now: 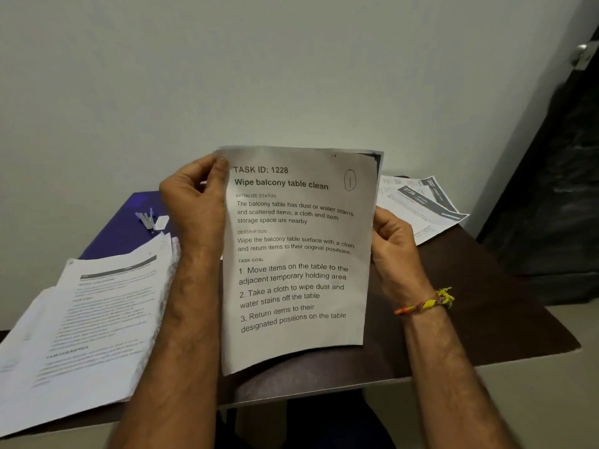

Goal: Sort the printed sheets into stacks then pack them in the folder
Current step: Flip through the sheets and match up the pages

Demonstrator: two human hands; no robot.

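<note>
A printed sheet [298, 254] headed "TASK ID: 1228" is held upright above the table, with at least one more sheet behind it. My left hand [194, 205] pinches its top left corner and left edge. My right hand [393, 244] grips its right edge. A thick stack of printed sheets [87, 319] lies at the left of the table. Behind that stack lies the open blue folder [129, 225] with a metal clip [147, 218]. A smaller pile of sheets with dark headers [421, 205] lies at the back right.
The dark brown table [470, 319] stands against a pale wall. A dark door with a metal handle [583, 56] is at the far right. My legs show under the table's near edge.
</note>
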